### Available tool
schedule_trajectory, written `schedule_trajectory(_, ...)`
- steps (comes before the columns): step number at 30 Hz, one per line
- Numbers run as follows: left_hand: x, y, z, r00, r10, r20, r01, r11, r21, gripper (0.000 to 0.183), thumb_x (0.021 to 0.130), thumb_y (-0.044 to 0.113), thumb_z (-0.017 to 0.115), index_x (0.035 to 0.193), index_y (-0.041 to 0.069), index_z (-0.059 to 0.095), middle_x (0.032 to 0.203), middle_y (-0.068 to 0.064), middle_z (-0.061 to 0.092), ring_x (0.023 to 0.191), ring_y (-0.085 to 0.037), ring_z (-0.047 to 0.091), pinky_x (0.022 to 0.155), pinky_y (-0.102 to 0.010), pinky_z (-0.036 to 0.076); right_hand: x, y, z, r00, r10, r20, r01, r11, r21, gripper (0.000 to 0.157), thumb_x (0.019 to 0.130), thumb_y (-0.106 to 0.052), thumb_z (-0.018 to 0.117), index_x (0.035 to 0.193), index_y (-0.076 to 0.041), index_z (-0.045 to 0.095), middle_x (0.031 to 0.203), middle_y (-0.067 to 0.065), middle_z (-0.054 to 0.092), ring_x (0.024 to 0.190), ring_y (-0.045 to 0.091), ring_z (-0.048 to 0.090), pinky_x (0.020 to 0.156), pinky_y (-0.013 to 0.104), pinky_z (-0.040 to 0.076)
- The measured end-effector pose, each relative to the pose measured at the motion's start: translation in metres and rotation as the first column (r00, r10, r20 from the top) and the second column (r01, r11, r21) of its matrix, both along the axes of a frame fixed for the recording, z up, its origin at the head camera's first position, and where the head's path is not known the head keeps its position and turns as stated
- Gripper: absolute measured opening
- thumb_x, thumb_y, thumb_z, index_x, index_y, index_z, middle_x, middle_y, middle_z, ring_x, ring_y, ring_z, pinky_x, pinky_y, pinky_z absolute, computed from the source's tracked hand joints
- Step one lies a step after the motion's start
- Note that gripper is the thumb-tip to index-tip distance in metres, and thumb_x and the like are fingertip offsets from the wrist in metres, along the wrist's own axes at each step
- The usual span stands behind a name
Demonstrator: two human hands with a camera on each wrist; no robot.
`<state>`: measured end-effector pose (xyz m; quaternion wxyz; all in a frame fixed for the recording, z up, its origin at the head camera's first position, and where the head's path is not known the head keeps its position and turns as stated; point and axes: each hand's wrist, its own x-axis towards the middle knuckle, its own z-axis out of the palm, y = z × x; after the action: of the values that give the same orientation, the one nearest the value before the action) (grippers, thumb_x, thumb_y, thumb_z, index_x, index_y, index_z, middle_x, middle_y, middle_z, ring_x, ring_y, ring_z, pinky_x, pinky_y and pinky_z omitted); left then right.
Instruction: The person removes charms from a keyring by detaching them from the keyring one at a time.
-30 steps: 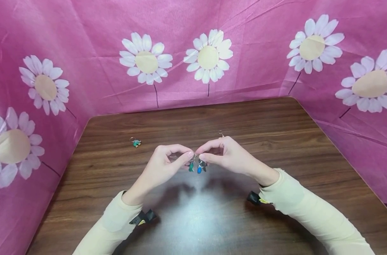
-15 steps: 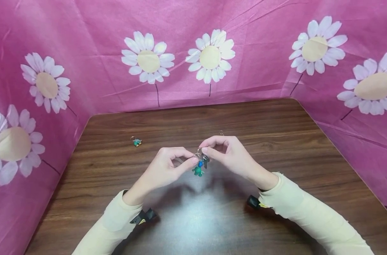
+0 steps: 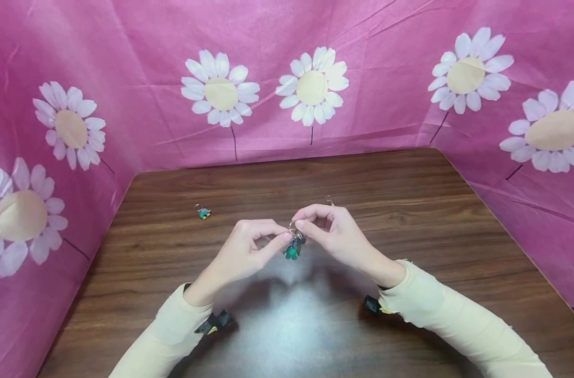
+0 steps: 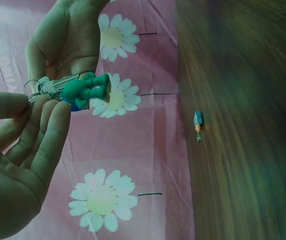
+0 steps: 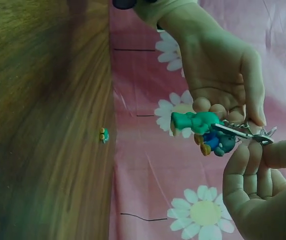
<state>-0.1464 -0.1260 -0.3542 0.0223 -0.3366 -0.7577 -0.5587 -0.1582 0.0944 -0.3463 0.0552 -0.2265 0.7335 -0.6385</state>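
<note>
Held over the table between both hands is a bunch of metal key rings [image 3: 293, 229]. From it hang a small green figurine [image 3: 291, 253], a blue figurine [image 5: 212, 142] with yellowish feet and metal keys [image 4: 58, 83]. My left hand [image 3: 249, 249] pinches the bunch at the rings between thumb and fingertips, from the left. Opposite it, my right hand [image 3: 339, 231] pinches the ring's upper edge with thumb and index finger. In the head view the green figurine covers most of the blue one.
A keychain with a green and yellow figurine [image 3: 204, 213] lies at the back left of the wooden table [image 3: 140, 252]. Behind my right hand lies another keychain [image 3: 329, 201], partly hidden. Pink cloth [image 3: 268, 26] with daisies walls the back and sides.
The hands have shifted slightly. The green figurine, earlier hanging beside the blue one, now hangs in front of it, and the rings have come together between the fingertips.
</note>
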Motion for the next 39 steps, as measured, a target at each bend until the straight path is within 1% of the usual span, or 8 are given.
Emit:
schedule_trajectory(4,0.0026,0.0003,0.0026,0.994,0.004,0.106,-0.006,1.000,0.013,0.013,0.099,0.012,0.067,0.103,0.006,0.078,0.090,-0.004,0.076,0.073,-0.022,0.073,0.064,-0.034,0.062,0.0011,-0.0012,-0.0023,1.000,-0.007,0.008,0.007,1.000,0.013,0.012,0.097,-0.006,0.068,0.105,0.002,0.072,0.091,0.009,0.072,0.073,0.015,0.066,0.069,0.032,0.060)
schedule_trajectory(8,0.0026,0.0013,0.0043,0.971,-0.015,0.237,-0.001,0.998,0.069,0.014,0.100,0.012,0.066,0.105,0.003,0.076,0.094,-0.009,0.076,0.077,-0.028,0.074,0.071,-0.042,0.063,0.0016,-0.0013,-0.0024,1.000,-0.002,0.002,0.002,1.000,0.019,0.012,0.097,-0.007,0.068,0.105,0.001,0.072,0.090,0.008,0.072,0.072,0.015,0.065,0.067,0.028,0.059)
schedule_trajectory(11,0.0021,0.0013,0.0054,0.957,-0.046,0.286,0.015,0.994,0.110,0.015,0.101,0.009,0.064,0.105,0.000,0.075,0.095,-0.012,0.075,0.078,-0.035,0.072,0.072,-0.045,0.063,0.0019,-0.0012,-0.0013,1.000,-0.002,0.005,0.002,1.000,0.020,0.011,0.097,-0.006,0.068,0.105,0.001,0.071,0.090,0.008,0.071,0.071,0.016,0.064,0.066,0.027,0.058)
schedule_trajectory(15,0.0022,0.0011,0.0077,0.952,-0.054,0.302,0.019,0.993,0.118,0.015,0.101,0.008,0.062,0.104,-0.001,0.074,0.094,-0.013,0.075,0.074,-0.033,0.072,0.070,-0.044,0.063,0.0024,-0.0003,0.0005,1.000,0.000,0.014,0.000,1.000,0.018,0.012,0.097,-0.005,0.067,0.106,0.002,0.070,0.089,0.008,0.070,0.070,0.015,0.063,0.066,0.028,0.059)
schedule_trajectory(20,0.0024,0.0020,0.0084,0.960,-0.022,0.279,-0.005,0.996,0.094,0.015,0.100,0.009,0.064,0.103,-0.001,0.075,0.092,-0.013,0.075,0.071,-0.026,0.072,0.069,-0.042,0.063,0.0024,0.0004,0.0026,1.000,0.007,0.022,-0.007,1.000,0.014,0.012,0.098,-0.003,0.065,0.106,0.003,0.069,0.089,0.009,0.069,0.070,0.014,0.062,0.066,0.028,0.059)
schedule_trajectory(25,0.0024,0.0032,0.0087,0.962,-0.010,0.272,-0.015,0.996,0.092,0.014,0.098,0.009,0.067,0.103,0.000,0.077,0.090,-0.013,0.075,0.072,-0.027,0.073,0.069,-0.044,0.063,0.0015,0.0018,0.0033,1.000,0.019,0.005,-0.019,1.000,0.025,0.011,0.098,-0.003,0.065,0.106,0.003,0.069,0.086,0.008,0.067,0.069,0.014,0.060,0.063,0.025,0.056)
schedule_trajectory(33,-0.0004,0.0024,0.0101,0.922,-0.017,0.386,-0.018,0.996,0.087,0.011,0.093,0.012,0.075,0.097,0.002,0.079,0.086,-0.014,0.075,0.077,-0.037,0.072,0.073,-0.043,0.063,0.0006,0.0053,0.0022,0.998,0.049,-0.044,-0.047,0.998,0.050,0.009,0.097,-0.004,0.066,0.104,0.000,0.069,0.086,0.007,0.069,0.074,0.017,0.065,0.067,0.026,0.054)
schedule_trajectory(39,-0.0005,-0.0030,0.0089,0.913,-0.087,0.399,0.063,0.995,0.074,0.014,0.092,0.009,0.076,0.103,0.001,0.077,0.094,-0.013,0.076,0.084,-0.029,0.074,0.077,-0.042,0.062,-0.0010,0.0073,0.0015,0.996,0.076,-0.038,-0.074,0.996,0.059,0.009,0.097,-0.003,0.067,0.105,0.000,0.070,0.087,0.007,0.069,0.075,0.018,0.066,0.067,0.028,0.055)
